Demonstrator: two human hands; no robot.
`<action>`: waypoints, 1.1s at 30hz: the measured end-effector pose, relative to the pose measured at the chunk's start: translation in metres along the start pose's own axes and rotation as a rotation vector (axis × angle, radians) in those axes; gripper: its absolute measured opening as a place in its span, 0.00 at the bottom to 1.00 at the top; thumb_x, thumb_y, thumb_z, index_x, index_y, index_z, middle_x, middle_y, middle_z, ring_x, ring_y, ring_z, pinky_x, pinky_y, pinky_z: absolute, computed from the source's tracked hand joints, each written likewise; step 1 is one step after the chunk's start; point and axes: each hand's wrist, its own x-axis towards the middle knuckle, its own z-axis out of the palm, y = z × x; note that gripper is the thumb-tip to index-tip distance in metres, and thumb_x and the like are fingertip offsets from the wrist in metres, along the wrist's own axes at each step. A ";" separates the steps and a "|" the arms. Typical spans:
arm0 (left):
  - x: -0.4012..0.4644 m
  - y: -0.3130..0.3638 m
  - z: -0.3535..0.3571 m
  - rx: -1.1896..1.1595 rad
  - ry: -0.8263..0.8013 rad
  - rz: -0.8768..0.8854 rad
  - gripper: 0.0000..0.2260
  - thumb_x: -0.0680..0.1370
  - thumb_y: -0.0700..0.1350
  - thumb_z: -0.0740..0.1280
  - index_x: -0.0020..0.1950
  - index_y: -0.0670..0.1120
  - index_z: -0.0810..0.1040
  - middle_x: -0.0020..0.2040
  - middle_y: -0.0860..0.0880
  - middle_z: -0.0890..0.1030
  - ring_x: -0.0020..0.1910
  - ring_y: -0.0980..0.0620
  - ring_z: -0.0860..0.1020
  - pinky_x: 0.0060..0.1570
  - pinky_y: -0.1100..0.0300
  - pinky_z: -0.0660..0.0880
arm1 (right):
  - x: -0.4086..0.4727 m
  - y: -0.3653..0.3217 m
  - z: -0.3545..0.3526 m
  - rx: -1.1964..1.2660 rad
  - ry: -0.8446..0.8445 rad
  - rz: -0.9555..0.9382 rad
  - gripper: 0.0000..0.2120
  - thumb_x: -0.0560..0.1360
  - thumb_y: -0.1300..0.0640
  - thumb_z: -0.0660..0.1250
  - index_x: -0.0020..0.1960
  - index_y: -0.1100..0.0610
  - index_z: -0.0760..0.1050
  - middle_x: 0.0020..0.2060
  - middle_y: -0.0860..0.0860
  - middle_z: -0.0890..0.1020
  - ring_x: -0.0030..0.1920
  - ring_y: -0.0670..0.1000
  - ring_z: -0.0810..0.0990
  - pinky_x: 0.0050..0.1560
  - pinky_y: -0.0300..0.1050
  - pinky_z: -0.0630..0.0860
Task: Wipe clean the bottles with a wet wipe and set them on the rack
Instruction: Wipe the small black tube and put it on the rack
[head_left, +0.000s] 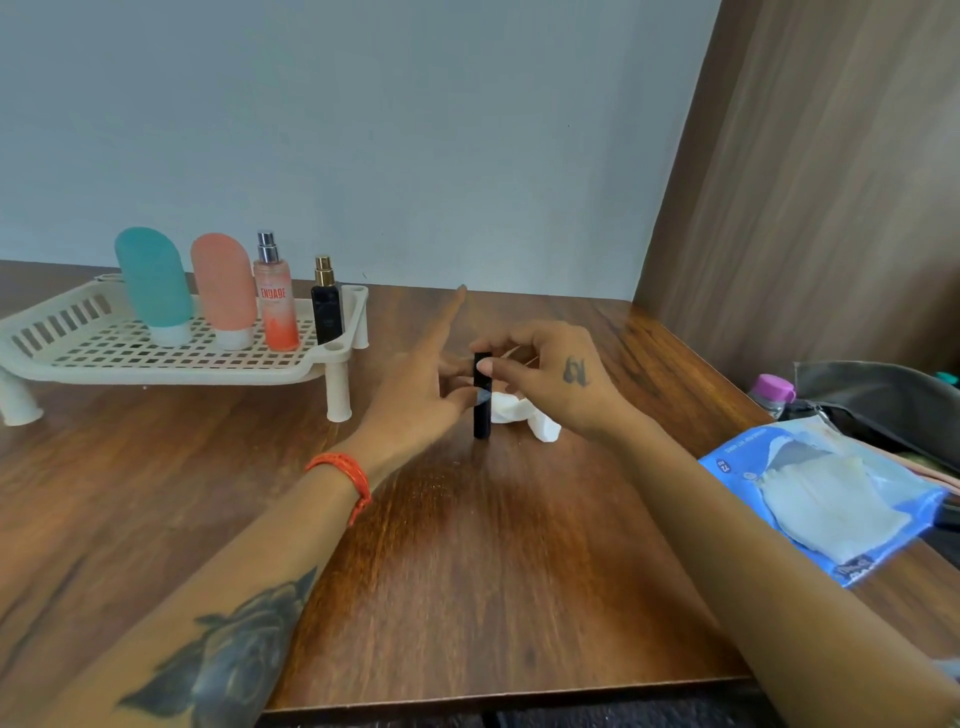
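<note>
The right hand (550, 382) pinches the upper part of a slim black bottle (482, 397) between thumb and curled fingers, holding it upright with its base on the wooden table (467, 561). The left hand (421, 384) is beside the black bottle on its left, fingers straight and spread, the index finger extended toward the wall; whether its thumb touches the black bottle cannot be told. An orange thread band (345, 478) circles the left wrist. A crumpled white wet wipe (524, 413) lies on the table just right of the black bottle, under the right hand. Well to the left of the black bottle stands a cream perforated rack (78, 343) on short legs. Four containers stand upright in a row on the rack: a teal tube (153, 283) farthest from the black bottle, then a pink tube (224, 288), then a clear spray bottle with orange liquid (275, 296), and a small dark spray bottle with a gold nozzle (326, 304) nearest. To the right of the black bottle, at the table edge, lies a blue wet-wipe pack (826, 499) with its flap open. Beyond it are a purple-capped bottle (774, 392) and a grey bag (883, 395).
</note>
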 end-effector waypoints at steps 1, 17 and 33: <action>0.000 0.001 0.000 -0.001 0.000 -0.004 0.40 0.73 0.36 0.69 0.73 0.62 0.51 0.43 0.59 0.81 0.43 0.67 0.80 0.47 0.80 0.69 | 0.002 -0.002 -0.002 0.010 -0.011 0.020 0.07 0.72 0.58 0.70 0.49 0.55 0.82 0.39 0.48 0.83 0.37 0.41 0.79 0.43 0.33 0.75; -0.019 0.030 -0.128 -0.240 0.379 0.011 0.14 0.77 0.38 0.63 0.59 0.52 0.76 0.57 0.51 0.80 0.55 0.52 0.79 0.56 0.55 0.77 | 0.048 -0.090 -0.002 0.206 -0.057 0.019 0.06 0.70 0.63 0.72 0.45 0.65 0.80 0.34 0.55 0.83 0.32 0.48 0.83 0.38 0.37 0.80; -0.040 -0.075 -0.271 0.095 0.677 -0.197 0.14 0.79 0.47 0.62 0.63 0.48 0.76 0.63 0.50 0.76 0.59 0.55 0.73 0.52 0.70 0.67 | 0.160 -0.220 0.100 0.100 -0.233 -0.256 0.05 0.67 0.68 0.71 0.43 0.67 0.80 0.35 0.57 0.82 0.36 0.54 0.83 0.40 0.43 0.82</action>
